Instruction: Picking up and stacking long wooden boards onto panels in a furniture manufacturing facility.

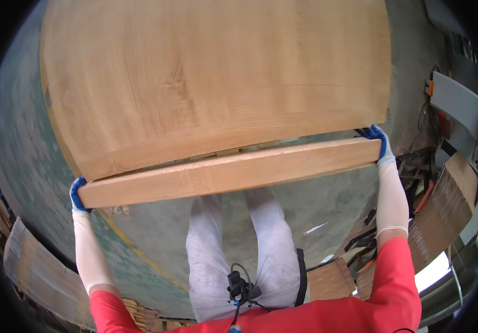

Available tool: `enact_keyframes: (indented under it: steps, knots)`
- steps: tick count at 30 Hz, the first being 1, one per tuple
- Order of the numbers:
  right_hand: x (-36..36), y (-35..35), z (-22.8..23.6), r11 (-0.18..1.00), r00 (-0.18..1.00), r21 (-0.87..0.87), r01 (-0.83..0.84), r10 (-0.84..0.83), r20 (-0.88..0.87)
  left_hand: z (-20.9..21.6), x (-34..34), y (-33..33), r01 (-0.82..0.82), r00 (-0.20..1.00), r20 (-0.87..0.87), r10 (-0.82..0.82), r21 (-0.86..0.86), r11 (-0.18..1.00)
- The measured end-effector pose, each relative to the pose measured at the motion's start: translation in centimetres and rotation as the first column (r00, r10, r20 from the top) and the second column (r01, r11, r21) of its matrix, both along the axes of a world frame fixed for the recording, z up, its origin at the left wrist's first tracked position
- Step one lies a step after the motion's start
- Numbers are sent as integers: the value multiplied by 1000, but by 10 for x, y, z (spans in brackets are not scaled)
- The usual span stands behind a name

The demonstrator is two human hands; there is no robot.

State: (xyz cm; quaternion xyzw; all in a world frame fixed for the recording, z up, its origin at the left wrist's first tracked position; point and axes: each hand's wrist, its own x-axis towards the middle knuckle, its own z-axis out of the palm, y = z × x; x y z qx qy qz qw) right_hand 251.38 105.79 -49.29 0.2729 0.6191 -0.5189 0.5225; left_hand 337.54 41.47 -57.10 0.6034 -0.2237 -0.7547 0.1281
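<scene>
A long wooden board with pale, wood-grained faces spans the space in front of my legs. My left hand, in a blue and white glove, is closed round its left end. At the other end, my right hand, gloved the same way, grips it with fingers over the far top corner. The board sits slightly higher on the right. Just beyond it lies a large flat wood-grained panel. A narrow dark gap runs between the two, with slatted pieces visible below; whether board and panel touch at the left corner I cannot tell.
A yellow line crosses the grey-green floor at my left. Stacked curved sheets stand at the lower left. On the right are a white panel, dark metal frames and wrapped brown boards.
</scene>
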Motion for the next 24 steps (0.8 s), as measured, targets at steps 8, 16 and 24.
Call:
enact_keyframes:
  steps: [8,16,24]
  knots:
    - [71,88,127,998,994,59,30,-36,103,141,-36,74,160,976,126,-178,137,978]
    - [77,183,266,996,997,51,66,-64,-47,306,-77,115,167,984,59,-171,70,984]
    - [24,310,275,925,983,-339,171,-184,-6,460,-202,149,333,943,75,-325,-273,903]
